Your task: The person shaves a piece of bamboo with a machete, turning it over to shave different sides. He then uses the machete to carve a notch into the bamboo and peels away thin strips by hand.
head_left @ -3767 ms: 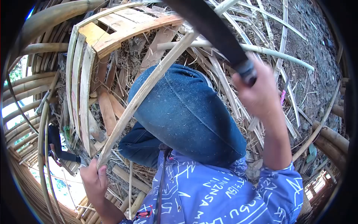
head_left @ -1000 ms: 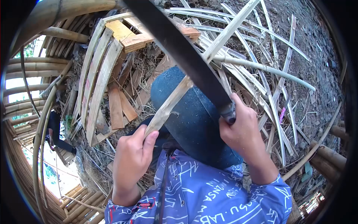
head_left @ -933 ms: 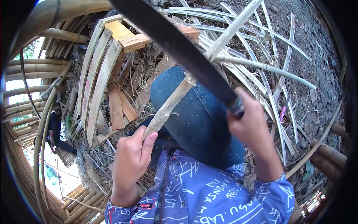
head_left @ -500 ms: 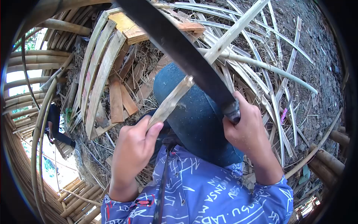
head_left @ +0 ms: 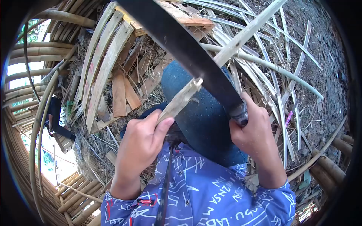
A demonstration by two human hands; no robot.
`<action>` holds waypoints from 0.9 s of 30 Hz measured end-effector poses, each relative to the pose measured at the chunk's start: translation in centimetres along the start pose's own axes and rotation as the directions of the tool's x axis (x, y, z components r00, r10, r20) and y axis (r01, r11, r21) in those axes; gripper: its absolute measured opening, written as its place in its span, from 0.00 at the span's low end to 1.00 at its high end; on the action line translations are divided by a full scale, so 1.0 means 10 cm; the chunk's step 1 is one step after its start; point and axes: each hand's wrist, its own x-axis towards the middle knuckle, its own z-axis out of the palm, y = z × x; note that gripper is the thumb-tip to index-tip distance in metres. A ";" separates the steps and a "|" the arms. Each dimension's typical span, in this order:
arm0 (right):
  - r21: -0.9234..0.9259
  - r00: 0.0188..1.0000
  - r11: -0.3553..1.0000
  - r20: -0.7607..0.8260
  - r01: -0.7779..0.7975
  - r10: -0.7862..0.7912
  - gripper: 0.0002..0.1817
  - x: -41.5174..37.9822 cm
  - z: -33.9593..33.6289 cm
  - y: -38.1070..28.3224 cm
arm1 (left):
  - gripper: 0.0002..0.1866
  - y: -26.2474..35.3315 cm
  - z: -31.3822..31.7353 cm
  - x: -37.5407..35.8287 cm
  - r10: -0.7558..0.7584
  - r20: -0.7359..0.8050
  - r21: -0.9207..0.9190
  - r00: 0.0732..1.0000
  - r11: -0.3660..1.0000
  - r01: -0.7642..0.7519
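Note:
My left hand (head_left: 142,145) is closed round the near end of a pale, rough wooden stick (head_left: 177,101). The stick runs up and right, passes beneath a blade and shows again beyond it. In my right hand (head_left: 254,132) is the handle of a machete (head_left: 184,52), whose long dark blade slants toward the upper left across the stick. At the blade's edge, the stick has a ragged, lighter cut step. Below both lies my knee in dark blue trousers (head_left: 200,124), with small chips on the cloth.
Split bamboo strips (head_left: 260,81) and shavings litter the ground ahead and right. Curved boards (head_left: 107,71) and short brown planks (head_left: 119,92) lie at the left. Bamboo poles (head_left: 41,52) form a frame at far left, where another person's leg (head_left: 60,126) shows.
The whole view has shifted slightly, so the background sits a little further right. Both hands keep their grips, and the blade still crosses the stick at nearly the same spot.

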 end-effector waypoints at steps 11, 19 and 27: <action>0.130 0.986 0.978 0.007 -0.165 0.166 0.14 0.15 -0.13 0.00 | 0.16 -0.05 0.07 0.02 -0.006 -0.002 -0.067 1.000 0.998 0.006; 0.148 0.985 0.974 0.058 -0.170 0.163 0.16 0.06 -0.06 0.00 | 0.18 0.05 0.10 0.05 -0.008 -0.002 -0.087 1.000 0.996 0.008; 0.132 0.988 0.982 0.085 -0.137 0.126 0.16 -0.05 0.01 -0.02 | 0.18 -0.01 0.08 0.05 0.001 0.017 -0.062 1.000 0.998 0.000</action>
